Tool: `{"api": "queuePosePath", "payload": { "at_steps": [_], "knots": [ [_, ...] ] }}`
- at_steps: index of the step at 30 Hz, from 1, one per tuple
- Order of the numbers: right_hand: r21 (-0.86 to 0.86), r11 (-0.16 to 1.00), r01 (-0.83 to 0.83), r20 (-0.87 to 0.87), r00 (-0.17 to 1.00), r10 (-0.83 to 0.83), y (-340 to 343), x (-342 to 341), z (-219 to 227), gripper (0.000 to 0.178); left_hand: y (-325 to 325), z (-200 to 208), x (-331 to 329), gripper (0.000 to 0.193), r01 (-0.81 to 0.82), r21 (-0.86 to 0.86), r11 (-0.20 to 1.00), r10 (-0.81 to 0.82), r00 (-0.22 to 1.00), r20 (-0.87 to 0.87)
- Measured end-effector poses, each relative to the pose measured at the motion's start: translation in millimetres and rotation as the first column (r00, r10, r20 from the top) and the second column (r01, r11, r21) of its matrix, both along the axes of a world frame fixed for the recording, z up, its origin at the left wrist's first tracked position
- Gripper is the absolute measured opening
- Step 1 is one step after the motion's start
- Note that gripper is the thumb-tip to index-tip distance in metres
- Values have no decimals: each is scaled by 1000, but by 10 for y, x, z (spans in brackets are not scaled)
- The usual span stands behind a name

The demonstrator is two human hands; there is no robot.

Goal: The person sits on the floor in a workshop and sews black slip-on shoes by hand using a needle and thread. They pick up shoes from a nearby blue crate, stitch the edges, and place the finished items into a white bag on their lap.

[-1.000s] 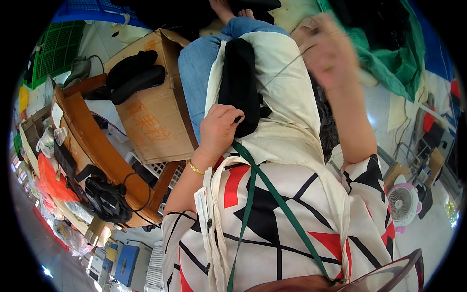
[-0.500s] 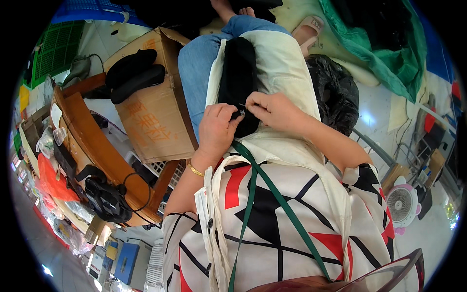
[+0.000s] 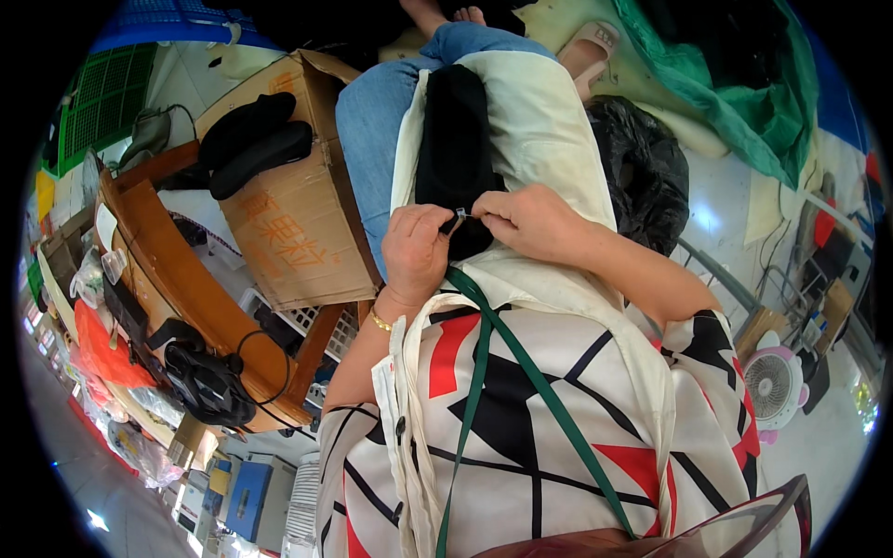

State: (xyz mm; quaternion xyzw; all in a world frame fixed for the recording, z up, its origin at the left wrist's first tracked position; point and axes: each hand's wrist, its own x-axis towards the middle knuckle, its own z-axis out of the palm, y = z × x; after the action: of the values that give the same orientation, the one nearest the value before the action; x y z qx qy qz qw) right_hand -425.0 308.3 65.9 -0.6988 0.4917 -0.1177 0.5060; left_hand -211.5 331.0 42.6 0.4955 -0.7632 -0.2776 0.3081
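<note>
A long, soft black cloth piece (image 3: 456,130) with a hollow along its middle lies on my lap, over a cream apron (image 3: 539,112). I cannot make out exactly what kind of article it is. At its near end my left hand (image 3: 415,249) is closed, thumb and fingertips pinched at a small whitish tag (image 3: 460,215). Just to the right, my right hand (image 3: 532,221) is also closed, its thumb and forefinger pinching beside the tag. What lies between those right fingertips is too small to tell. Green apron ties (image 3: 484,312) hang below the hands.
Two similar black pieces (image 3: 251,147) rest on a cardboard box (image 3: 288,223) at my left. A wooden bench frame (image 3: 200,298) holds a black strapped device (image 3: 205,381). A black plastic bag (image 3: 642,177) stands at my right, near a green sack (image 3: 735,112) and a fan (image 3: 774,383).
My right hand has lowered slightly, and its fingertips have come down beside the tag. My left hand stays at nearly the same place, still pinched. The tag shows more clearly.
</note>
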Motion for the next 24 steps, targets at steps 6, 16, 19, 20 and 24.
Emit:
{"api": "queuePosePath", "payload": {
  "at_steps": [6, 16, 19, 20, 24],
  "knots": [
    [-9, 999, -52, -12, 999, 52, -43, -5, -7, 16, -5, -9, 0, 31, 13, -18, 1000, -13, 1000, 10],
    [-136, 989, -60, -170, 985, 37, 161, 220, -159, 15, 12, 3, -3, 22, -41, 33, 999, 42, 999, -27],
    [-150, 984, -96, -195, 979, 66, 183, 244, -204, 14, 35, -29, -23, 21, -64, 43, 997, 66, 997, -30],
    [-148, 986, -75, -173, 984, 49, 185, 233, -210, 14, 43, -31, -27, 21, -67, 54, 996, 69, 997, -35],
    [-119, 993, -20, -90, 996, 9, 191, 181, -216, 13, 38, 50, -76, 20, -142, 41, 989, 143, 990, -21]
  ]
}}
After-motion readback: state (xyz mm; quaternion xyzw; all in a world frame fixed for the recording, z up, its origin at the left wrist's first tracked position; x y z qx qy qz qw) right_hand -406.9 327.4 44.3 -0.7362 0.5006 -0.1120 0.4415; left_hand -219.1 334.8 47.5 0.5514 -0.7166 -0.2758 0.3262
